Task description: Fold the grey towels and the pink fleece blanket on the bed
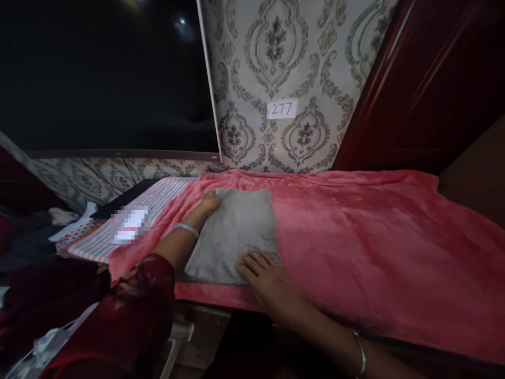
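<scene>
A folded grey plush cloth [244, 226] lies flat on a pink blanket [355, 252] that covers the table. At the cloth's far left corner, my left hand [210, 202] is closed on the edge, with its fingertips partly hidden. My right hand [268, 281] rests palm down over the near right corner, fingers stretched out and slightly apart on the fabric.
To the left are a striped cloth [158, 202] and a pixelated white object [131, 223]. A large dark screen [110, 79] stands behind. Paper marked 277 [282, 109] is on the patterned wall. Dark fabric [47, 310] lies at lower left.
</scene>
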### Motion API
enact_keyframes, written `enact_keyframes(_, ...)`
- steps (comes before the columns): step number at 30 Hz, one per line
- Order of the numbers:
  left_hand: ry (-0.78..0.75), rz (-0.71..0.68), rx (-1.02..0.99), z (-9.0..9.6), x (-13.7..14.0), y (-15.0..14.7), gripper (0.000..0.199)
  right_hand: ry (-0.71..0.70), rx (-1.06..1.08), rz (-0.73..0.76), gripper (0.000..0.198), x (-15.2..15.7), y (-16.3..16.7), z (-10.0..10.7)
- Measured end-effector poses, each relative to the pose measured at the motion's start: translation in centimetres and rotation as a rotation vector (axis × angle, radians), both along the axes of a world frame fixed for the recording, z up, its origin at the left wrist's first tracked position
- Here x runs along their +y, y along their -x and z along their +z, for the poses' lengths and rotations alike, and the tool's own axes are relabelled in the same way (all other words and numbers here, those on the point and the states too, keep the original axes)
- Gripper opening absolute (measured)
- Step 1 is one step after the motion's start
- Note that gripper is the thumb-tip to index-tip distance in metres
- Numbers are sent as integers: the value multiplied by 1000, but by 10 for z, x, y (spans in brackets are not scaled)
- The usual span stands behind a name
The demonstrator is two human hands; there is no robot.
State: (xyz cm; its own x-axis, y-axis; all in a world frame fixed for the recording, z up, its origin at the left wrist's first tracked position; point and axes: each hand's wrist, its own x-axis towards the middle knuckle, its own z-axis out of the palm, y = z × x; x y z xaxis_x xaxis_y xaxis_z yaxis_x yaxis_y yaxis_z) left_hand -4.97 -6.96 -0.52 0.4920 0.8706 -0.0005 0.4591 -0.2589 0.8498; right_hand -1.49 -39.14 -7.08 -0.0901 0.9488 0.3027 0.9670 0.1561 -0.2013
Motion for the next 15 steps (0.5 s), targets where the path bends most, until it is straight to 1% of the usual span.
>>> enact_keyframes(4, -7, 2, -51, 12, 8, 1, 24, -59, 29, 13, 43, -1, 0, 9)
enact_keyframes(6, -9, 18, -40, 15, 12, 7, 28, -95, 51, 44, 40, 2, 2, 10)
enact_keyframes(10, 33, 49, 61, 8, 15, 24, 34, -148, 60, 45, 38, 4, 5, -2)
enact_keyframes(15, 49, 56, 144, 3, 8, 47, 56, -242, 53, -1, 41, -5, -7, -14)
